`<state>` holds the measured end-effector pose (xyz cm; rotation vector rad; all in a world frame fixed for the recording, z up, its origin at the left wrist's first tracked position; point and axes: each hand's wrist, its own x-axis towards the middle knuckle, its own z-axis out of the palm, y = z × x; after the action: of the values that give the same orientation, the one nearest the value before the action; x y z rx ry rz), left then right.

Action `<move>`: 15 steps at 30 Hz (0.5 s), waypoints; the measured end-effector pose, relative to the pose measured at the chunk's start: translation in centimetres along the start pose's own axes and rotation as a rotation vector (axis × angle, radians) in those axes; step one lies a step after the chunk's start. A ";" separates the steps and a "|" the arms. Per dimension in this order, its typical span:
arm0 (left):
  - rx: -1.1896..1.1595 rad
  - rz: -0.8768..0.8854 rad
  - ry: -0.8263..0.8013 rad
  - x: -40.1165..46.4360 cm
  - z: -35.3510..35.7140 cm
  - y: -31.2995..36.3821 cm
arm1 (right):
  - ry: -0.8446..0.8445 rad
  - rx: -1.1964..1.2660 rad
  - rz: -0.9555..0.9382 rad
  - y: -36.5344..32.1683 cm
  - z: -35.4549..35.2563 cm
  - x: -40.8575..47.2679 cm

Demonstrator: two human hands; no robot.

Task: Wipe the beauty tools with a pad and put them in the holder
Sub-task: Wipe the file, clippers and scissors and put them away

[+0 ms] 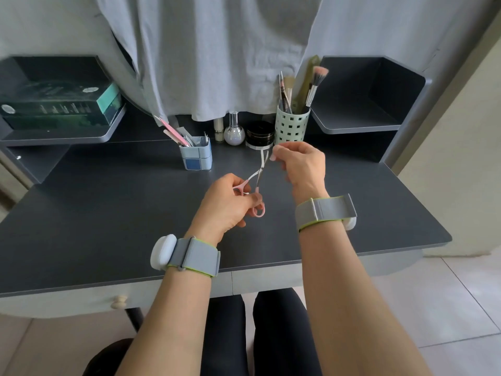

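Small scissors [259,172] with pink handles and metal blades are held above the dark desk [108,213]. My left hand [226,204] grips the pink handles, with the blades spread apart and pointing away from me. My right hand [299,166] pinches near the blade tips; any pad between its fingers is hidden. A blue square holder [196,156] with a pink file and several metal tools stands behind my left hand. A pale green perforated cup [291,126] holding brushes stands behind my right hand.
A black round compact [259,135], a round glass bottle [234,131] and a small tube [219,128] line the back of the desk. A green box [59,104] lies on the left shelf. Grey cloth [217,50] hangs over the back.
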<state>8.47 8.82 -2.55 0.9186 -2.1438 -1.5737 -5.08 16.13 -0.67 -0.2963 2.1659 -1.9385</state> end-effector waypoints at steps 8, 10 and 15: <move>-0.012 0.001 -0.067 -0.4 -0.3 0.4 | -0.053 0.157 0.079 0.2 0.5 0.3; -0.010 0.001 -0.069 -0.5 -0.4 0.4 | -0.068 0.168 0.085 0.3 0.5 0.2; -0.011 -0.011 -0.079 -0.5 -0.4 0.2 | -0.074 0.182 0.093 -0.1 0.3 0.1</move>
<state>9.05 8.90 -2.14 0.8797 -2.1843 -1.6513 -5.06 15.77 -0.61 -0.2278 1.9065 -2.0216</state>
